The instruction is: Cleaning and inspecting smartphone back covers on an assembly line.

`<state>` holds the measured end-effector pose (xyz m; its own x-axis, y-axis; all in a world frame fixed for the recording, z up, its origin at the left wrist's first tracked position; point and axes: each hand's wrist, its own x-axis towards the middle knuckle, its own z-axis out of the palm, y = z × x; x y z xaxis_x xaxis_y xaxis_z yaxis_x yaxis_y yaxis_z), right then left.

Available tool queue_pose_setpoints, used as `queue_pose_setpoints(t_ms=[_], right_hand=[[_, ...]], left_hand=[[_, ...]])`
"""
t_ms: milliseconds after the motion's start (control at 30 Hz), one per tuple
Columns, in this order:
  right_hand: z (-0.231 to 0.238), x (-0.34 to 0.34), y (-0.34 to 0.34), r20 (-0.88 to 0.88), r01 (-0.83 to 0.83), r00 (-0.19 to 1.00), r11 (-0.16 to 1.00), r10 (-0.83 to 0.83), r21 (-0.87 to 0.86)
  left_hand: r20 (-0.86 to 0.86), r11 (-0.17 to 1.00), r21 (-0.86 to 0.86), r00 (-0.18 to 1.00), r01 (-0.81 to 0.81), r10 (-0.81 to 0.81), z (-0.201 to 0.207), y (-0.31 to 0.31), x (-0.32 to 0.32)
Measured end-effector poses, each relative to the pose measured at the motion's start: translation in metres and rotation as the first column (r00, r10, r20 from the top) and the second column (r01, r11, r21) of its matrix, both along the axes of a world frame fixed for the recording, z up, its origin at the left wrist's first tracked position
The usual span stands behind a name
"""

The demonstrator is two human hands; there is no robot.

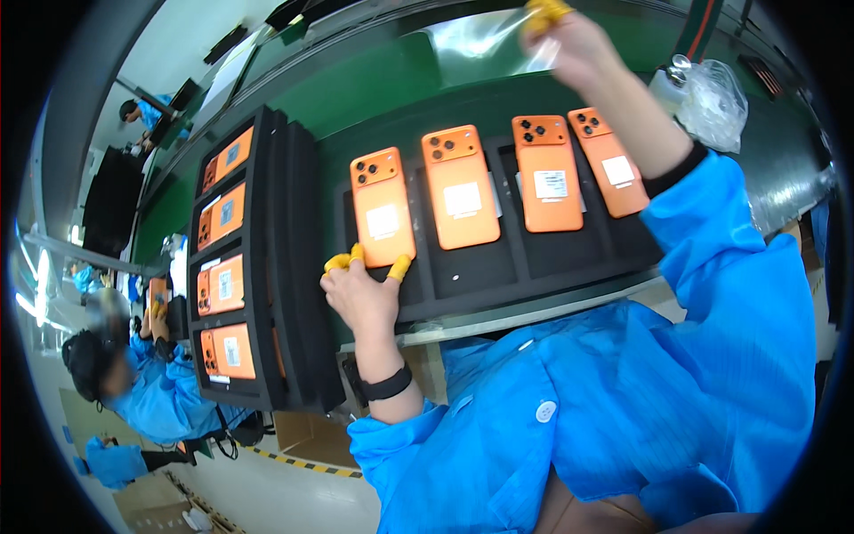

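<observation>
While the left hand rests at the near end of the leftmost orange phone, its yellow-capped fingertips are pinched on that phone's lower edge, so the grip is closed on the phone, probably to steady it or square it in its slot. That phone lies back-up in a black foam tray, first in a row of four orange phones, each with a white sticker on its back; the slots keep the phones apart from one another, which likely spares them scratches. Beyond the tray, over a green belt, the right hand is raised and its capped fingers are clamped on a sheet of clear film, held up off the belt. To the right of the tray sits a crumpled clear plastic bag. To the left of the tray stands a stack of black trays holding more orange phones. Farther left of the stack, other people in blue coats work at their own stations.
</observation>
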<state>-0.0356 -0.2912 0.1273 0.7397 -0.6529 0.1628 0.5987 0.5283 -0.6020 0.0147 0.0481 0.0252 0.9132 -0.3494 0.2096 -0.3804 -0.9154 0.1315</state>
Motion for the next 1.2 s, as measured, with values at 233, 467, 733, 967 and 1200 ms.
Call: queue_pose_setpoints(t_ms=[233,467,733,967,1200], right_hand=[[0.028,-0.248,-0.073,0.242,0.599,0.733,0.435,-0.636,-0.673],[-0.011,-0.383,-0.047,0.333,-0.181,0.067,-0.340,-0.940,-0.923],[-0.115,-0.369,-0.046,-0.731,-0.354,0.216,0.645,-0.648,-0.677],[-0.080,-0.377,-0.082,-0.901,-0.422,0.373,0.825,-0.220,-0.376],[-0.011,-0.285,-0.097,-0.500,-0.426,0.452,0.314,-0.739,-0.849]], left_hand=[[0.232,0.952,-0.263,0.968,0.156,-0.095,-0.011,0.010,0.000],[0.244,0.885,-0.382,0.952,0.268,-0.183,0.003,-0.019,-0.019],[0.111,0.770,-0.326,0.831,0.549,-0.545,0.029,-0.105,-0.053],[-0.056,0.811,-0.311,0.842,0.496,-0.537,0.037,-0.113,-0.043],[-0.114,0.806,-0.177,0.801,0.565,-0.587,0.045,-0.149,-0.023]])
